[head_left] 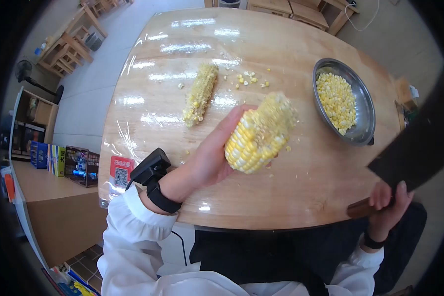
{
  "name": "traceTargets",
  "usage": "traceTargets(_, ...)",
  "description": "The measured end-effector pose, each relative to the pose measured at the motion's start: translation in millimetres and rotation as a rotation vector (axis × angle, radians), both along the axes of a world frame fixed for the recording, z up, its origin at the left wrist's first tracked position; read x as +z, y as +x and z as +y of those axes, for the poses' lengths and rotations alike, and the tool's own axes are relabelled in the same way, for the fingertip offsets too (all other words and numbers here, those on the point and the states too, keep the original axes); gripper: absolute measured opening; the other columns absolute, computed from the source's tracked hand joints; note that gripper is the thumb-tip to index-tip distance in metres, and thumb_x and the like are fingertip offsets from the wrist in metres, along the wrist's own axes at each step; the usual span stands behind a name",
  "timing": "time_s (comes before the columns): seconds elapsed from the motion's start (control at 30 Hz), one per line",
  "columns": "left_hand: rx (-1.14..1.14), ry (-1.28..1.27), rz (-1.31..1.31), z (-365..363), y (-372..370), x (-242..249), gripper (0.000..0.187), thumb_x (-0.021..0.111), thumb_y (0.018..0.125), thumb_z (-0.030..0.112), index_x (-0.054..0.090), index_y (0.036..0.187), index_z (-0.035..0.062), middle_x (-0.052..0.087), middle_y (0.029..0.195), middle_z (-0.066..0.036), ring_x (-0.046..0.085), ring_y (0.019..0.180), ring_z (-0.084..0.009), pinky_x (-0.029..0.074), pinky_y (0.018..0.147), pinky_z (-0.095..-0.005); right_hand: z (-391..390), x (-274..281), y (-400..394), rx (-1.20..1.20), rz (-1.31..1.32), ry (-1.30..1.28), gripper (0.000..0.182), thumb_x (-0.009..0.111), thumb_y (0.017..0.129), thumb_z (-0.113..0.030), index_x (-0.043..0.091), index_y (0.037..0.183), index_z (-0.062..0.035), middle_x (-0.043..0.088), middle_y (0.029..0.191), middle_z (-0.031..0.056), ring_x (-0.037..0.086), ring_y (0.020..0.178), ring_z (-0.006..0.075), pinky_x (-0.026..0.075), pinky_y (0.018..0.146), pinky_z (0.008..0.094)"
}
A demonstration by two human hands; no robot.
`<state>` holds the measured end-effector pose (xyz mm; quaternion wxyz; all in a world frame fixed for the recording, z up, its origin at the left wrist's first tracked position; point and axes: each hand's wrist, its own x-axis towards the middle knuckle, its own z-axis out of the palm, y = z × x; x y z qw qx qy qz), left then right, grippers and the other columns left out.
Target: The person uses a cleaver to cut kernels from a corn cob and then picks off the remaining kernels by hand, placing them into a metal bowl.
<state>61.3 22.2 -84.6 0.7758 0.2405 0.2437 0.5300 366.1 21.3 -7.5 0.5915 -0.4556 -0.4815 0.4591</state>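
Partly stripped yellow corn cob (259, 135) sits in my left hand (209, 158), fingers wrapped around its near left side, held above the middle of the pale wooden table (291, 192). My right hand (387, 204) grips the brown wooden handle of a dark-bladed cleaver (419, 143), off the table's near right edge. Far right: round steel bowl (362, 106) holding loose yellow kernels (336, 101). Far left of the held cob: bare stripped cob (201, 93) lying flat, scattered kernels (249, 79) just right of it.
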Motion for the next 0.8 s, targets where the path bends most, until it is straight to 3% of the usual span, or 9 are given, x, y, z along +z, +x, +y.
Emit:
traceTargets(0.03, 0.017, 0.021, 0.017, -1, 2, 0, 0.058, 0.020, 0.094, 0.052, 0.034, 0.130, 0.0090, 0.053, 0.113, -0.015, 0.058, 0.094, -0.0251, 0.049, 0.076, -0.0330, -1, 2, -26, -0.061, 0.059, -0.063, 0.022, 0.045, 0.091, -0.022, 0.042, 0.109, -0.0102, 0.036, 0.051, 0.0009, 0.036, 0.039, 0.0108, 0.037, 0.038, 0.0259)
traceTargets(0.1, 0.034, 0.053, 0.042, -2, 2, -1, 0.054, 0.022, 0.095, 0.051, 0.033, 0.129, 0.0113, 0.052, 0.115, -0.014, 0.058, 0.095, -0.0252, 0.049, 0.076, -0.0341, 5, -5, -53, 0.172, 0.202, -0.108, 0.023, 0.047, 0.090, -0.024, 0.044, 0.105, -0.0074, 0.037, 0.049, 0.0014, 0.037, 0.038, 0.0114, 0.037, 0.037, 0.0266)
traceTargets(0.13, 0.010, 0.073, 0.049, -2, 1, -2, 0.051, 0.023, 0.095, 0.050, 0.033, 0.128, 0.0128, 0.051, 0.115, -0.014, 0.058, 0.095, -0.0250, 0.049, 0.076, -0.0346, 9, -6, -66, 0.177, 0.207, -0.097, 0.023, 0.047, 0.090, -0.024, 0.044, 0.105, -0.0074, 0.037, 0.049, 0.0014, 0.037, 0.038, 0.0114, 0.037, 0.037, 0.0266)
traceTargets(0.2, -0.009, 0.078, 0.053, -2, 1, -1, 0.046, 0.024, 0.095, 0.048, 0.035, 0.124, 0.0141, 0.052, 0.114, -0.011, 0.058, 0.096, -0.0224, 0.050, 0.077, -0.0352, 18, -8, -86, 0.444, 0.011, -0.073, 0.026, 0.049, 0.090, -0.028, 0.046, 0.102, -0.0049, 0.039, 0.049, 0.0021, 0.040, 0.039, 0.0118, 0.038, 0.037, 0.0266)
traceTargets(0.23, -0.003, 0.082, 0.056, -2, 0, -1, 0.046, 0.024, 0.095, 0.048, 0.035, 0.124, 0.0141, 0.052, 0.114, -0.011, 0.058, 0.096, -0.0224, 0.050, 0.077, -0.0352, 18, -11, -93, 0.451, 0.012, -0.068, 0.026, 0.049, 0.090, -0.028, 0.046, 0.102, -0.0049, 0.039, 0.049, 0.0021, 0.040, 0.039, 0.0118, 0.038, 0.037, 0.0266)
traceTargets(0.3, 0.006, 0.103, -0.090, -2, 0, -3, 0.041, 0.034, 0.097, 0.041, 0.038, 0.122, 0.0094, 0.052, 0.113, -0.007, 0.055, 0.101, -0.0138, 0.047, 0.085, -0.0294, 17, -19, -103, 0.521, 0.014, -0.007, 0.029, 0.050, 0.090, -0.029, 0.047, 0.100, -0.0026, 0.041, 0.050, 0.0030, 0.041, 0.039, 0.0122, 0.040, 0.038, 0.0272)
traceTargets(0.63, 0.116, 0.131, 0.071, -2, 7, 0, 0.043, 0.034, 0.096, 0.041, 0.038, 0.122, 0.0069, 0.051, 0.111, -0.008, 0.052, 0.101, -0.0125, 0.044, 0.086, -0.0287, 12, -47, -103, 0.555, 0.026, -0.015, 0.026, 0.048, 0.091, -0.022, 0.043, 0.110, -0.0061, 0.044, 0.054, 0.0053, 0.043, 0.043, 0.0137, 0.042, 0.043, 0.0289)
traceTargets(0.8, 0.110, 0.130, 0.028, -1, 5, -3, 0.043, 0.035, 0.096, 0.040, 0.038, 0.121, 0.0056, 0.051, 0.112, -0.008, 0.052, 0.102, -0.0128, 0.043, 0.087, -0.0286, 13, -56, -98, 0.570, -0.039, 0.075, 0.024, 0.045, 0.092, -0.019, 0.041, 0.113, -0.0090, 0.043, 0.055, 0.0053, 0.044, 0.045, 0.0141, 0.042, 0.045, 0.0298)
